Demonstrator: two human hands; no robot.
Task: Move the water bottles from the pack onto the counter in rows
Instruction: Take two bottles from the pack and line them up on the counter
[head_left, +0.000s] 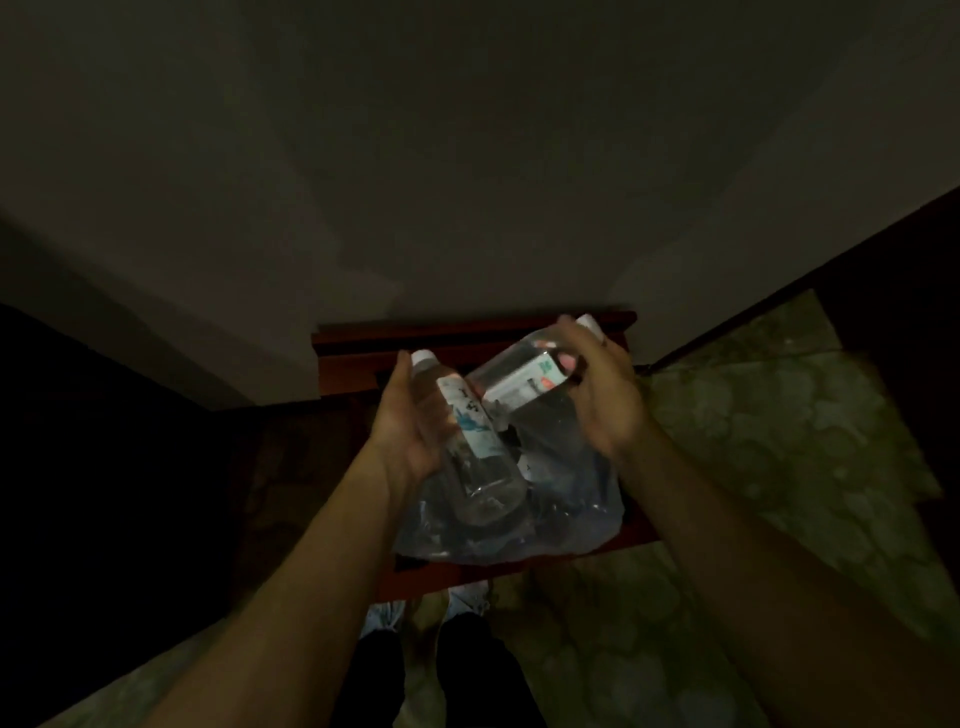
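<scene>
Early stage, as I read it: I see no bottle standing on the counter (395, 345) yet, so no row is started. Light is poor, so small details are uncertain.

Left hand (410, 415) holds one water bottle (470, 423), white cap toward 11 o'clock, base toward 5 o'clock, tilted, lifted over the pack (561, 512). Fingers are curled around the back of the body with the thumb along its left side; the grip looks closed, not spread.

Right hand (602, 384) holds a second bottle (524, 376), cap toward 1 o'clock, lying nearly sideways. Fingertips (566, 362) show through the clear plastic, pressed on the label, so the wrap is firm.

Both bottles nearly touch at the middle; whether they actually make contact I cannot tell.

The pack is a loose clear plastic wrap sitting on the reddish wood counter at 6 o'clock from the hands. I cannot count what remains inside; dark shapes suggest more bottles.

Left to do, in my judgement: stand both upright at the 12 o'clock edge, then repeat.
</scene>
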